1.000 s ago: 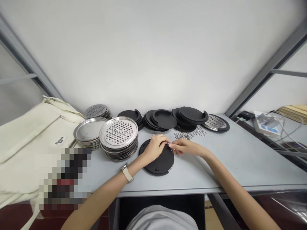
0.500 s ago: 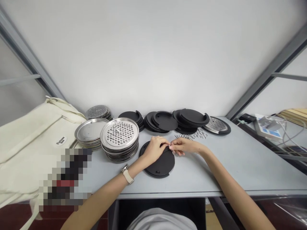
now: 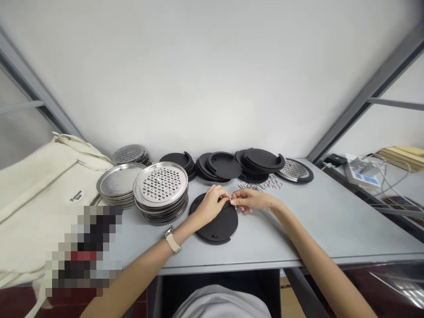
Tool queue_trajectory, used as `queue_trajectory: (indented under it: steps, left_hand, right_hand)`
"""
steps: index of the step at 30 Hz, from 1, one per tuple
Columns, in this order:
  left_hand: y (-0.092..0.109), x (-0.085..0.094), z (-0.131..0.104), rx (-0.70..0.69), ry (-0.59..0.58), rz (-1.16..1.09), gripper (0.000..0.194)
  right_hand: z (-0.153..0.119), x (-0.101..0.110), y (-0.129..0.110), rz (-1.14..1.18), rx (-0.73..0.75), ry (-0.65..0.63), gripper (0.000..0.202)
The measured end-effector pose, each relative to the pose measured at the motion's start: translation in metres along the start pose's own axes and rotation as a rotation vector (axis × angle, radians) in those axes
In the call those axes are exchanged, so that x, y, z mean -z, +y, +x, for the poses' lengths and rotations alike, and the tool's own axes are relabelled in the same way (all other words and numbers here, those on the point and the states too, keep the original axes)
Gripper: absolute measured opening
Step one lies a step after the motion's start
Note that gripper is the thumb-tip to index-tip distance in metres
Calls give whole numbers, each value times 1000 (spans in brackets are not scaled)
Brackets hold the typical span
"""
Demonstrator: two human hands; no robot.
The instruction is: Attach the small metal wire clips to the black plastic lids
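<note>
In front of me a round black disc with small holes lies on the table, a thin metal edge showing at its right side. My left hand rests over its upper part, thumb and fingertips pinched at the disc's upper right edge. My right hand meets it there, its fingers closed. Between the fingertips is a small shiny metal key ring clip, mostly hidden, with a bit of it hanging below. Behind the right hand lies a pile of loose key ring clips.
Perforated metal grater plates stand stacked at left, beside plain-looking metal discs. Black round holders are piled along the wall. A holder with a grater plate lies at back right. A cream bag covers the left side.
The whole view has shifted slightly, so the things sit a little further left. Both hands remain together at the disc's upper right edge, with only slight finger movement.
</note>
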State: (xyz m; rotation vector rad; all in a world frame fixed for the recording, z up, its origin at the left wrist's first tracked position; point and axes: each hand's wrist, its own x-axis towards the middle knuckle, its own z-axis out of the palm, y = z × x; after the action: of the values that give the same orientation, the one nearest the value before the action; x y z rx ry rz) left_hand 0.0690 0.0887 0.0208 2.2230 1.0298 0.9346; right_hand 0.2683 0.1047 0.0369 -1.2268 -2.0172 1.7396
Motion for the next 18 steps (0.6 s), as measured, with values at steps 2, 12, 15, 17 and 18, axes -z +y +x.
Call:
queue_trajectory:
  steps: [2,12,15,17,18]
  left_hand:
    - [1,0,1,14,-2,0,14]
    - [5,1,5,36,-17,-1,19]
    - [5,1,5,35,-25,-21,21]
    - [4,1,4,27,-13,-30,21]
    - [4,1,3,17,-4,-30,20]
  right_hand:
    - [1,0,1,14,7,-4,45]
    - [3,4,7,-40,42,-55,41]
    - [1,3,4,-80,56,-53,40]
    - [-1,2,3,-83,58,-54,40]
    - [-1,2,2,-82,56,-58,40]
